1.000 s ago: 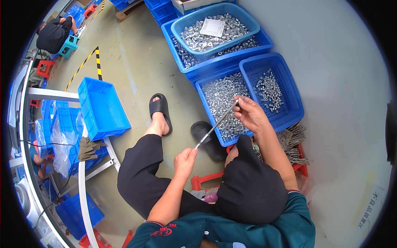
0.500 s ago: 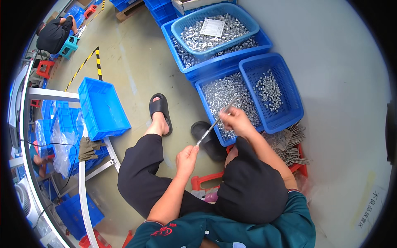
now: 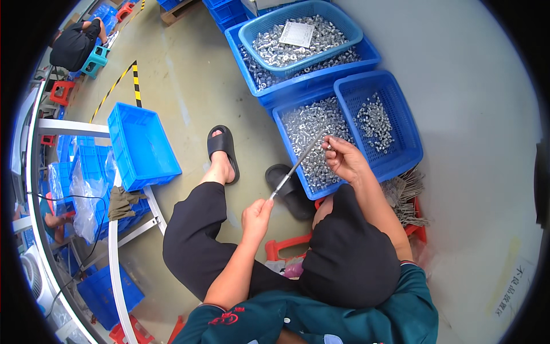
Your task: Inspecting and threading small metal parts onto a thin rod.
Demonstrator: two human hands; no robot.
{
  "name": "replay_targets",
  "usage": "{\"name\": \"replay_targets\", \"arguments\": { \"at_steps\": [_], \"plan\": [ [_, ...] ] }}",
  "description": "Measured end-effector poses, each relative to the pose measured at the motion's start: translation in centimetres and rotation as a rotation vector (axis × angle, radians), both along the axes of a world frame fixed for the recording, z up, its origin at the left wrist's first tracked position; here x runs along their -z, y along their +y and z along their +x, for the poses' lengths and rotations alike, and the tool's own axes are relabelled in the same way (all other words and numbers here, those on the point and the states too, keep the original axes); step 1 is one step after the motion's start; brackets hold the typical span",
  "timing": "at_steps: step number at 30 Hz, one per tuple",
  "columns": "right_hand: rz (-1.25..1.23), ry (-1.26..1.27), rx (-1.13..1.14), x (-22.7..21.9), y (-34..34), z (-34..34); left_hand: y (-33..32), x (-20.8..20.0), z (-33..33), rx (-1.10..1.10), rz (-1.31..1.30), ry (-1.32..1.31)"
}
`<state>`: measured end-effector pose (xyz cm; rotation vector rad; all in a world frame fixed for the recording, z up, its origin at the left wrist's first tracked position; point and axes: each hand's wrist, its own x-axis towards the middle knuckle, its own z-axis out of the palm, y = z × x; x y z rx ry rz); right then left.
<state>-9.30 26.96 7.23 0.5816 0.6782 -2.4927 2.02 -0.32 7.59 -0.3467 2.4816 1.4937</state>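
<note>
My left hand [image 3: 256, 219] is closed round the near end of a thin metal rod [image 3: 297, 165]. The rod slants up and to the right, with a brighter silver sleeve just above my fingers. By its far end, my right hand [image 3: 346, 161] has its fingers curled in a pinch, slightly apart from the rod. Something small and shiny seems to be at the fingertips, too small to name. Beneath both lies a blue bin [image 3: 310, 194] of small silver metal fittings. A blue perforated basket [image 3: 404, 117] with fewer silver pieces rests against its right side.
Behind stands a larger blue bin [image 3: 269, 100] carrying a light-blue basket [image 3: 247, 40] of fittings and a paper slip. Metal rods [image 3: 408, 200] lie in a red holder by my right thigh. On the left are a blue crate [image 3: 146, 152] and a white metal frame [image 3: 114, 258].
My right hand has come off the rod and moved slightly right, its fingers curled beside the rod's far end. My left hand keeps its hold, almost in place.
</note>
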Motion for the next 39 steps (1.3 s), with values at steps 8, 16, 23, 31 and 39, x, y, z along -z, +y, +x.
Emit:
{"name": "replay_targets", "arguments": {
  "at_steps": [8, 16, 23, 31, 39],
  "plan": [
    [-0.051, -0.019, 0.118, -0.3, 1.0, -0.9, 0.2, -0.8, 0.6, 0.052, -0.106, -0.097],
    [-0.004, -0.001, 0.057, -0.5, 1.0, -1.0, 0.4, -1.0, 0.4, 0.058, -0.127, -0.092],
    [0.083, -0.025, -0.024, -1.7, 0.2, -1.1, -0.1, -0.9, 0.4, 0.054, -0.144, -0.098],
    [0.222, -0.006, -0.15, -3.7, -0.8, -0.4, -0.1, -0.7, 0.4, 0.056, -0.121, -0.08],
    [0.478, 0.126, -0.449, -1.4, -1.7, 1.4, 0.0, 0.7, -0.1, 0.005, 0.03, -0.103]
  ]
}}
